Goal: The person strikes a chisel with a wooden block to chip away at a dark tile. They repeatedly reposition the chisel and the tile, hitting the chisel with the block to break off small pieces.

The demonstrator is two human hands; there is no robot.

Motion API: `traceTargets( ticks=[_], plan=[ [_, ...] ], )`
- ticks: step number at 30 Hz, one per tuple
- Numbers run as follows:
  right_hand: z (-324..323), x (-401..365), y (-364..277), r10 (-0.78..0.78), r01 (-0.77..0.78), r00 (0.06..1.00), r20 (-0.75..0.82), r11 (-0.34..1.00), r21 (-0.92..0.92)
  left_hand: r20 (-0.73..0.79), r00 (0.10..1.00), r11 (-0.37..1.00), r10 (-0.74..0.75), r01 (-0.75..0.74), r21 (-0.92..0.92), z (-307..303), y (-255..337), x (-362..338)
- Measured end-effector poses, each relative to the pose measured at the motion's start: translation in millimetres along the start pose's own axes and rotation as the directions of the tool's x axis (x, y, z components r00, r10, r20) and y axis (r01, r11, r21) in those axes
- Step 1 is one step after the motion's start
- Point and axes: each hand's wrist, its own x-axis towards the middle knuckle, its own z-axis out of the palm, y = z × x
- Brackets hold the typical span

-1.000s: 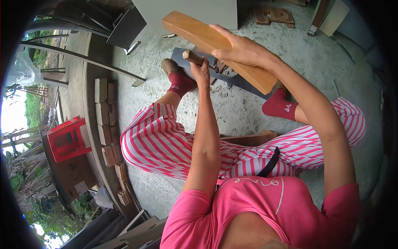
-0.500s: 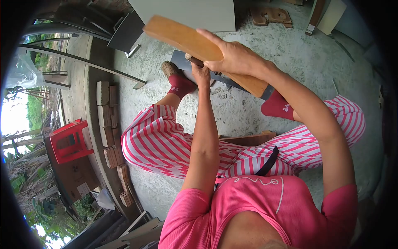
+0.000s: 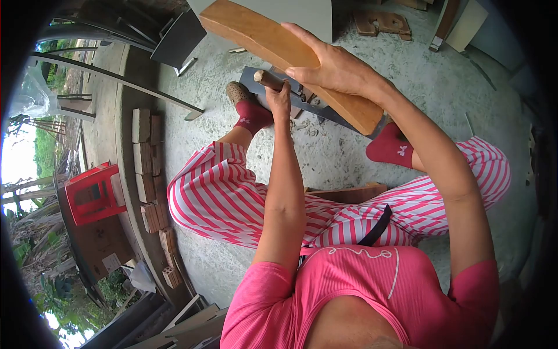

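Observation:
In my right hand (image 3: 343, 67) is a long, thick wooden block (image 3: 256, 35), gripped by its side with the thumb and fingers. The block slants from upper left down to the right foot, high over the floor. My left hand (image 3: 280, 100) is closed around a round wooden handle (image 3: 268, 80), whose blunt end sticks out to the upper left. The tool's working end is hidden behind the hand and block. Beneath both hands a flat dark board (image 3: 250, 78) lies between my feet, partly covered by the block, with small metal parts (image 3: 309, 98) near its middle.
My feet in red socks (image 3: 389, 148) rest either side of the board. A wooden piece (image 3: 372, 191) lies between my legs. Bricks (image 3: 145, 189) line a ledge at left, with a red plastic stool (image 3: 96, 192) beyond. A metal bar (image 3: 139, 87) slants in from the left.
My right hand has raised the wooden block slightly and shifted it right. The left hand's handle now shows more of its length, angled up to the left.

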Motion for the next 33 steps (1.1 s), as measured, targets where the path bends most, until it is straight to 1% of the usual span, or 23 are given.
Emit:
traceTargets(
  ticks=[2, 3, 4, 6, 7, 8, 10, 11, 12, 13, 14, 17, 18, 20, 21, 23, 24, 26, 27, 29, 30, 32, 33],
  plan=[
    [5, 4, -2, 0.023, -0.023, 0.997, 0.078, 1.0, -0.004, 0.006, 0.987, 0.986, 0.158, -0.158, -0.052, 10, 8, -4],
    [15, 5, 7, 0.062, -0.06, 0.987, 0.146, 0.998, -0.016, -0.003, 0.984, 0.966, 0.175, -0.173, -0.19, 16, 16, -9],
    [19, 5, 11, 0.058, -0.057, 0.988, 0.144, 0.998, -0.014, 0.084, 0.958, 0.953, 0.274, -0.258, -0.161, 15, 19, -15],
    [19, 7, 10, 0.174, -0.074, 0.912, 0.372, 0.961, -0.268, 0.042, 0.963, 0.963, 0.265, -0.266, 0.043, 16, 16, -16],
    [11, 6, -2, 0.257, -0.151, 0.885, 0.388, 0.947, -0.282, 0.046, 0.962, 0.962, 0.268, -0.27, 0.041, 16, 15, -13],
    [11, 2, 0, 0.26, -0.154, 0.884, 0.388, 0.947, -0.282, 0.069, 0.969, 0.97, 0.237, -0.24, 0.034, 12, 12, -13],
    [9, -7, 11, 0.215, -0.205, 0.949, 0.232, 0.977, -0.065, 0.086, 0.977, 0.98, 0.197, -0.2, 0.025, 11, 13, -12],
    [6, -13, 16, 0.218, -0.209, 0.946, 0.238, 0.976, -0.063, 0.045, 0.984, 0.985, 0.17, -0.17, -0.005, 13, 14, -9],
    [1, -20, 20, 0.211, -0.224, 0.958, 0.195, 0.973, 0.046, 0.005, 0.989, 0.989, 0.145, -0.144, -0.034, 13, 18, -6],
    [-3, -28, 24, 0.209, -0.232, 0.966, 0.149, 0.96, 0.157, 0.004, 0.996, 0.996, 0.089, -0.089, -0.032, 11, 22, -4],
    [-6, -36, 28, 0.21, -0.233, 0.966, 0.15, 0.959, 0.16, 0.004, 0.996, 0.996, 0.088, -0.088, -0.028, 10, 26, -2],
    [-14, -61, 42, 0.248, -0.246, 0.969, 0.007, 0.956, 0.161, 0.02, 0.998, 0.994, 0.066, -0.067, 0.082, 9, 42, 0],
    [-14, -68, 51, 0.248, -0.246, 0.969, 0.007, 0.955, 0.164, 0.021, 0.998, 0.994, 0.065, -0.067, 0.084, 9, 41, 0],
    [-10, -80, 68, 0.26, -0.242, 0.964, -0.064, 0.948, 0.205, 0.04, 0.999, 0.996, 0.003, -0.007, 0.09, 9, 34, -2],
    [-10, -83, 71, 0.266, -0.247, 0.962, -0.065, 0.946, 0.21, 0.045, 0.999, 0.995, -0.001, -0.003, 0.095, 10, 30, -3],
    [-11, -89, 76, 0.34, -0.324, 0.94, -0.028, 0.915, 0.239, 0.071, 0.997, 0.987, -0.021, 0.01, 0.157, 13, 23, -6],
    [-11, -90, 77, 0.346, -0.328, 0.938, -0.032, 0.912, 0.244, 0.079, 0.997, 0.987, -0.024, 0.011, 0.161, 16, 27, -8],
    [-10, -91, 76, 0.351, -0.333, 0.936, -0.036, 0.911, 0.244, 0.082, 0.996, 0.991, 0.02, -0.031, 0.128, 22, 36, -12],
    [-10, -91, 76, 0.353, -0.333, 0.935, -0.038, 0.91, 0.247, 0.085, 0.996, 0.991, 0.02, -0.032, 0.131, 22, 33, -11],
    [-10, -90, 74, 0.339, -0.323, 0.941, -0.019, 0.911, 0.256, 0.118, 0.993, 0.974, -0.008, -0.019, 0.225, 22, 28, -7],
    [-10, -90, 73, 0.339, -0.323, 0.94, -0.02, 0.911, 0.257, 0.12, 0.993, 0.974, -0.008, -0.019, 0.225, 22, 28, -6],
    [-7, -86, 72, 0.277, -0.254, 0.958, -0.072, 0.938, 0.234, 0.177, 0.984, 0.971, -0.021, -0.022, 0.237, 20, 25, -4],
    [-8, -83, 66, 0.278, -0.256, 0.958, -0.068, 0.938, 0.234, 0.174, 0.984, 0.971, -0.024, -0.018, 0.237, 20, 25, -3]
  ],
)
